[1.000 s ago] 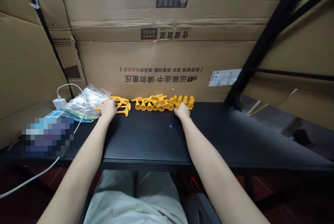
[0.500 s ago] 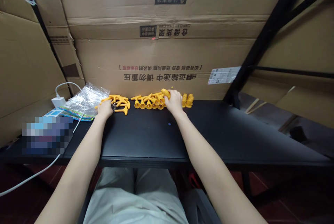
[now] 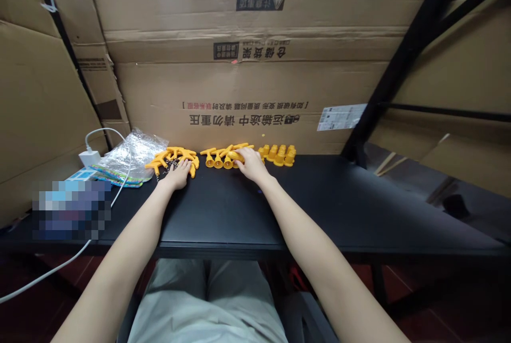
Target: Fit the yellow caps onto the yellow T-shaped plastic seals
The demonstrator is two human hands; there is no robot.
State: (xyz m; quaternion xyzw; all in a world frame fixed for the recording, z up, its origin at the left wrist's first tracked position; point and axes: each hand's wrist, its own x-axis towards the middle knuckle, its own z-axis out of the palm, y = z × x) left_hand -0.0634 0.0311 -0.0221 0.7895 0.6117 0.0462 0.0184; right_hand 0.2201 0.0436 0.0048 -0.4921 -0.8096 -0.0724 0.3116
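Observation:
My left hand (image 3: 179, 174) lies over a heap of yellow curved plastic pieces (image 3: 178, 152), its fingers apart. Dark and light twisted strands, maybe springs or small chains, show around the fingertips. My right hand (image 3: 253, 165) is at the right end of a row of yellow T-topped pieces with cone-shaped cups (image 3: 217, 161). Its fingers are closed on a yellow plastic piece (image 3: 235, 156), partly hidden by the hand. Just right of this hand stands a group of yellow stepped round caps (image 3: 281, 155).
Crumpled clear plastic (image 3: 139, 154) and colourful packets (image 3: 120, 177) lie left of the heap. A white charger (image 3: 90, 158) has its cable running over the black table (image 3: 223, 210) and past the front edge. Cardboard (image 3: 255, 82) walls the back; a black post (image 3: 383, 87) rises at right.
My left hand has shifted right across the heap, its fingers spreading. My right hand has come down and left with a yellow piece, uncovering more of the stepped caps.

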